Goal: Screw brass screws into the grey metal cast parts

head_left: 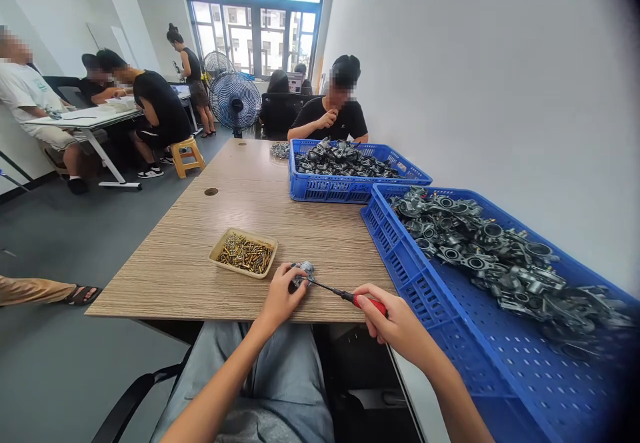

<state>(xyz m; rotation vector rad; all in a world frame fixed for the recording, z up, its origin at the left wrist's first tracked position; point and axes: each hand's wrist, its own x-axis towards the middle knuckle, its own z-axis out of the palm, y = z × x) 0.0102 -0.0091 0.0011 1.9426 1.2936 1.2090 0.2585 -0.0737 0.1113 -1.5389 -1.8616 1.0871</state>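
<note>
My left hand (285,293) is closed around a small grey metal carburetor body (306,268) near the table's front edge. Its fingers cover much of the part. In my right hand (393,316) is a screwdriver (345,294) with a red and black handle, held nearly level. The dark shaft points left, and its tip meets the metal part beside my left fingertips; the exact contact spot is too small to make out. Just beyond my left hand stands a cream plastic tray (219,257) filled with small brass-coloured pieces.
Right of the wooden table (170,263), a blue crate (425,283) holds many metal carburetor bodies. Another blue crate (325,189) stands farther back, with a person (320,116) seated behind it. A fan (236,101) and other people are beyond.
</note>
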